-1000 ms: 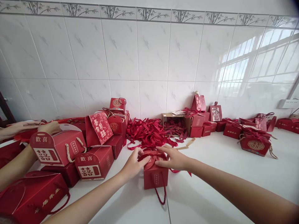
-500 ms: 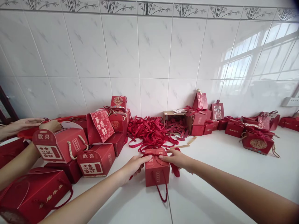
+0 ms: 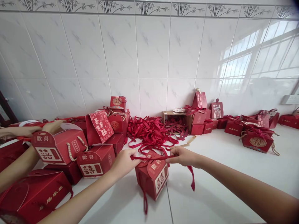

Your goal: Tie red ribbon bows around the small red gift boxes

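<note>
Left hand (image 3: pixel 126 162) and right hand (image 3: pixel 183 156), fingers pinched on a flat, smooth red ribbon (image 3: pixel 153 158) stretched across the top of an angular printed box (image 3: pixel 153 175) above the white table (image 3: pixel 198 193).

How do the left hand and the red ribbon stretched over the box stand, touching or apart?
Touching. The head view shows the left hand pinching the red ribbon at its fingertips.

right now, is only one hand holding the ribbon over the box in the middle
No, the left hand and the right hand both grip the ribbon, stretched across the box.
</note>
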